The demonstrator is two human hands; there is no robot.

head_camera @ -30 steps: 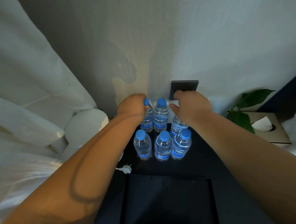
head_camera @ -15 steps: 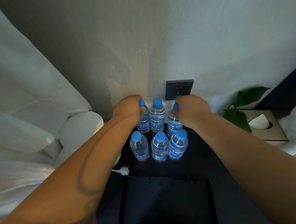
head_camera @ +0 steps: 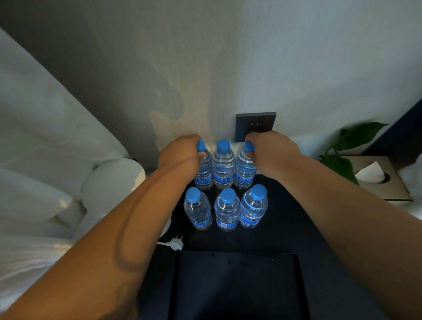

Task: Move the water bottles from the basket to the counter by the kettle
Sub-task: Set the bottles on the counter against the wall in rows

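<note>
Head view: your left hand point(head_camera: 180, 154) and right hand point(head_camera: 271, 153) are pinching the caps of the back-left bottle point(head_camera: 204, 176) and back-right bottle point(head_camera: 243, 176), just settled at the back edge of the counter point(head_camera: 295, 216); you are likely releasing next.

Clear, blue-capped, blue-labelled bottles point(head_camera: 227, 209), dark navy counter point(head_camera: 286, 232), white kettle point(head_camera: 112, 180), green leaves point(head_camera: 358, 136), dark wall socket point(head_camera: 256, 123)

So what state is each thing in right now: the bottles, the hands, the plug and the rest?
Left hand: fingers curled round the back left bottle at its cap.
Right hand: fingers curled round the back right bottle at its cap.
Back middle bottle: upright, capped, untouched.
Front three bottles: upright, capped, untouched.
Plug: lying loose on the counter, not in the wall socket.
Tissue box: a tissue sticks out.
</note>
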